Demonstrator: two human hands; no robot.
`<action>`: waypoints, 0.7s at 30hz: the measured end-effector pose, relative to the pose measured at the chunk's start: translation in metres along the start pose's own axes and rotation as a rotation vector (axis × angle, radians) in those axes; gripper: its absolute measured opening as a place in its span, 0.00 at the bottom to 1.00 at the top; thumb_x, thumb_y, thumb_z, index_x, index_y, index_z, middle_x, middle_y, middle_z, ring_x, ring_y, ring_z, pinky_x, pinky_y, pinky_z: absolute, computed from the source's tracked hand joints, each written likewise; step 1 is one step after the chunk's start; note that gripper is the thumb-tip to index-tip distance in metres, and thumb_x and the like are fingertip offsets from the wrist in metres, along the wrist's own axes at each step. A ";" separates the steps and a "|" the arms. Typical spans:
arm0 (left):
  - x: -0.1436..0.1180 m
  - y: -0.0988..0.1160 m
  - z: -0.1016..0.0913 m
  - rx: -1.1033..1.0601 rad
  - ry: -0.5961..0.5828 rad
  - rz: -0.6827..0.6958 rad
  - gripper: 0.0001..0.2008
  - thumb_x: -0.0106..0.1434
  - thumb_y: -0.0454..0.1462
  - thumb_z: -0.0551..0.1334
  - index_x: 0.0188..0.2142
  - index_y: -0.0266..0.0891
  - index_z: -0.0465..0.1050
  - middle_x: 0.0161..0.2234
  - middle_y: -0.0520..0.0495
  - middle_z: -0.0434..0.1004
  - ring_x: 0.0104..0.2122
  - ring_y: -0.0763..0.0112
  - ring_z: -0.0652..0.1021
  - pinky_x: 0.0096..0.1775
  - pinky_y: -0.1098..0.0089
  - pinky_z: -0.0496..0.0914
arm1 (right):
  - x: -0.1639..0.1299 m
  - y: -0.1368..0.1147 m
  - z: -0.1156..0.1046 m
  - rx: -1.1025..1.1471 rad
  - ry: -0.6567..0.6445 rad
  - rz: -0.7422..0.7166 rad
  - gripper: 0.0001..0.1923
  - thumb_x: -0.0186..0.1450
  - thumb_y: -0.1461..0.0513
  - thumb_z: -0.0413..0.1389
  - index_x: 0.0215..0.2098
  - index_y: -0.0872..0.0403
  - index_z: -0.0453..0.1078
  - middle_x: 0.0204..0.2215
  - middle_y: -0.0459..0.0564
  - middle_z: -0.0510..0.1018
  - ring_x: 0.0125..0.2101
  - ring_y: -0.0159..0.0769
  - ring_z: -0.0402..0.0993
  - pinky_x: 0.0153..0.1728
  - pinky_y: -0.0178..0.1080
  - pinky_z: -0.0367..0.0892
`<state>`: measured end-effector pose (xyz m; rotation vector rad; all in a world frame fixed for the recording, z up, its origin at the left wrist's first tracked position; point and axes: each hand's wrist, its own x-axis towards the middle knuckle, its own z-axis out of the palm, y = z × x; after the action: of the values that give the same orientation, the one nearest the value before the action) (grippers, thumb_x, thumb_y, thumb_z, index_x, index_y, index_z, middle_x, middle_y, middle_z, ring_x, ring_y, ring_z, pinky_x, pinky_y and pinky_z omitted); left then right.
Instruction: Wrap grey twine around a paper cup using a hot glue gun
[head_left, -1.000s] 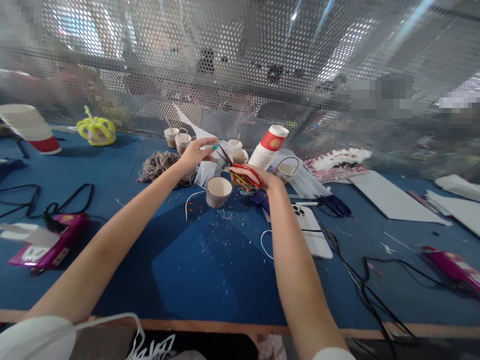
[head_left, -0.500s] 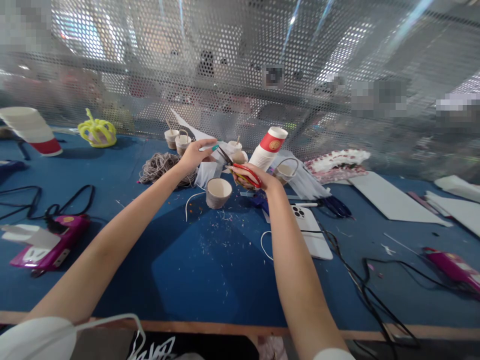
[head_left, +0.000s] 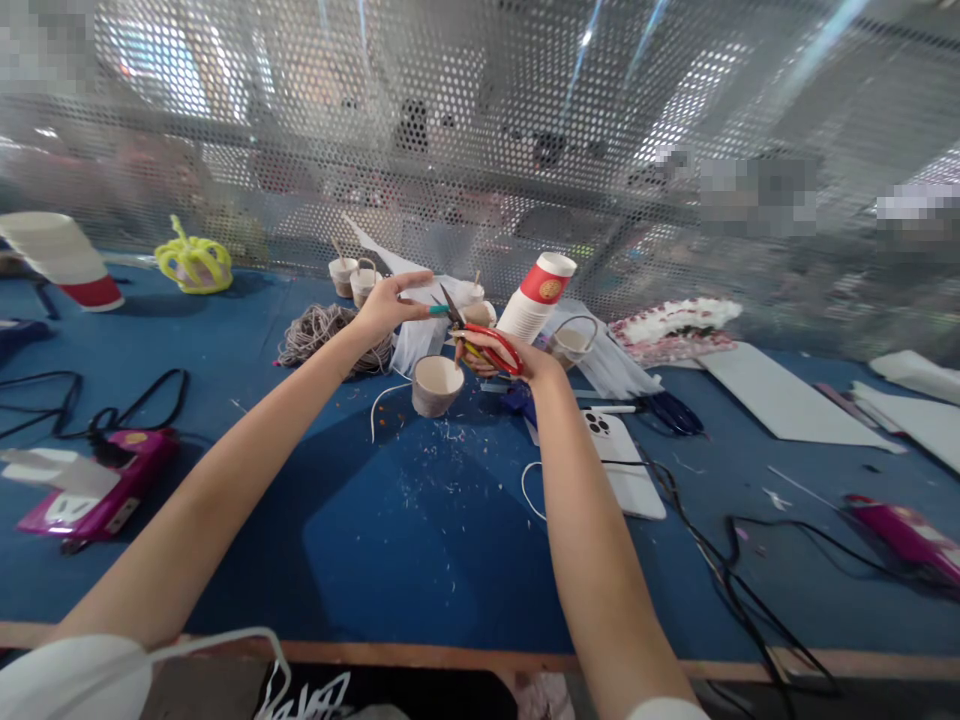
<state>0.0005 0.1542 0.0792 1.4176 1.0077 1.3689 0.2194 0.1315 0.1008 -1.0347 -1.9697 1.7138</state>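
Near the middle of the table, my left hand point(head_left: 386, 308) has its index finger stretched out above the thumb. A small teal piece point(head_left: 438, 310) shows at the thumb tip, apparently pinched; its kind is unclear. My right hand point(head_left: 506, 355) is closed around red-handled scissors point(head_left: 491, 345). Their blades are spread and point up and left, close to the teal piece. Below the hands stands a small grey-wrapped cup point(head_left: 436, 387), upright, with a white cord point(head_left: 381, 400) beside it. Behind my left wrist lies a bundle of grey yarn point(head_left: 319, 338).
Stacked paper cups point(head_left: 536, 298) stand just behind my right hand. Small baskets point(head_left: 354, 278) and white sheeting point(head_left: 412, 345) lie behind my left. A phone point(head_left: 630, 470) and black cables point(head_left: 720, 560) are at right, a purple power strip point(head_left: 112, 490) at left. A perforated metal screen point(head_left: 480, 170) rises behind.
The scissors have turned more upright, with their blades spread beside my left thumb. My left thumb and the teal piece have dropped slightly, widening the gap below the index finger.
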 end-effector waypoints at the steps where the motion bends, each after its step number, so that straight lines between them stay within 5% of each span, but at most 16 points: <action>1: 0.000 0.001 0.000 0.001 -0.006 0.004 0.33 0.50 0.23 0.70 0.56 0.33 0.72 0.61 0.36 0.70 0.32 0.77 0.81 0.43 0.68 0.77 | 0.000 0.000 0.000 0.001 -0.002 -0.001 0.19 0.68 0.48 0.53 0.28 0.53 0.66 0.16 0.38 0.53 0.16 0.25 0.46 0.15 0.32 0.45; 21: 0.001 0.000 -0.010 0.010 -0.140 0.047 0.38 0.47 0.23 0.69 0.59 0.39 0.71 0.62 0.37 0.69 0.31 0.82 0.76 0.37 0.76 0.74 | -0.003 -0.008 0.001 -0.042 0.042 0.051 0.22 0.66 0.47 0.57 0.24 0.54 0.64 0.14 0.38 0.53 0.13 0.21 0.45 0.12 0.29 0.43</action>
<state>-0.0099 0.1559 0.0797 1.5304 0.8961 1.2811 0.2190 0.1287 0.1089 -1.1350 -1.9768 1.6691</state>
